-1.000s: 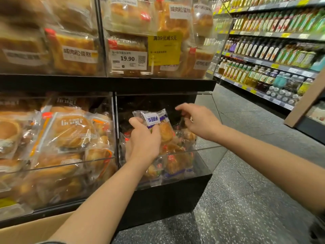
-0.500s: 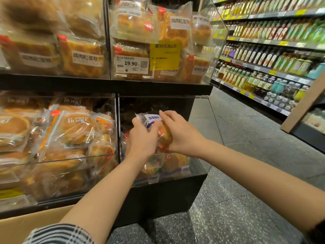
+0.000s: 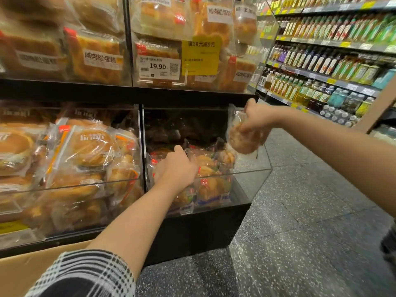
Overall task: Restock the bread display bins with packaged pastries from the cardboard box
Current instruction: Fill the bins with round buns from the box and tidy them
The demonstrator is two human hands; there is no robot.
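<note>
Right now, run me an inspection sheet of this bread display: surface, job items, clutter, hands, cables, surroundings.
Surface: clear acrylic lower right bin, partly filled with wrapped pastries.
Job's things: clear-wrapped golden pastry packet held above the bin's right end; brown cardboard box at bottom left.
Clutter: nothing seen.
Hands: left hand reaches into the bin among the packets, grip unclear; right hand grips the packet.
Cables: nothing seen.
Surroundings: white 19.90 price tag, yellow promo sign, bottled drinks shelves, speckled grey floor.

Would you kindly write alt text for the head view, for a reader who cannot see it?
A person's right hand lifts a bagged pastry above a clear bin, while the left hand reaches among the pastries inside. A cardboard box sits lower left; drink shelves line the aisle at right.
</note>
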